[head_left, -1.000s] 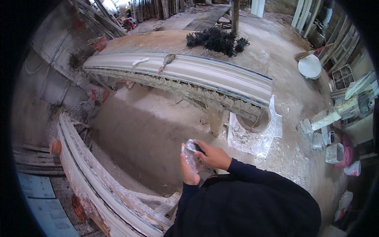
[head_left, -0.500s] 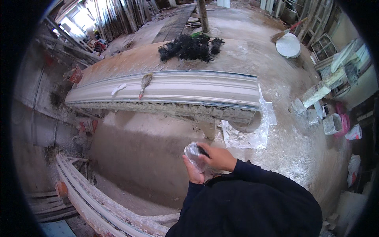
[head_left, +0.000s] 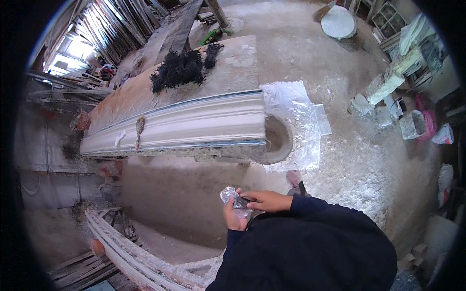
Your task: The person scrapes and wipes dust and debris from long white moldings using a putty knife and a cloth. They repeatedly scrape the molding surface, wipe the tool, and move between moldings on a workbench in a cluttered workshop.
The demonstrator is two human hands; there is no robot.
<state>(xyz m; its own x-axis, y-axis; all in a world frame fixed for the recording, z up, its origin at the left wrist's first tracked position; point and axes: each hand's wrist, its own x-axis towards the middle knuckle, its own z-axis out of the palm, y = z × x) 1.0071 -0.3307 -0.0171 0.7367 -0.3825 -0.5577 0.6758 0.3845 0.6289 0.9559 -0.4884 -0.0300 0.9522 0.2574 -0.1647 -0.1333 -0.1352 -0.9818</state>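
Two bare hands meet below the centre of the frame: the left hand (head_left: 235,219) grips a crinkled clear plastic piece (head_left: 227,194), while the right hand (head_left: 272,201) pinches a dark object (head_left: 246,199) against it. Above them, a long white moulding (head_left: 204,121) crosses left of centre, bearing a brush (head_left: 140,130) and a small white scrap (head_left: 120,138). Black leafy clumps (head_left: 177,72) lie beyond, upper left; a shiny white sheet (head_left: 313,154) spreads right of the moulding.

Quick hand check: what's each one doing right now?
Left hand: closed, holding a clear, shiny item.
Right hand: at the same item; whether it grips anything cannot be told.
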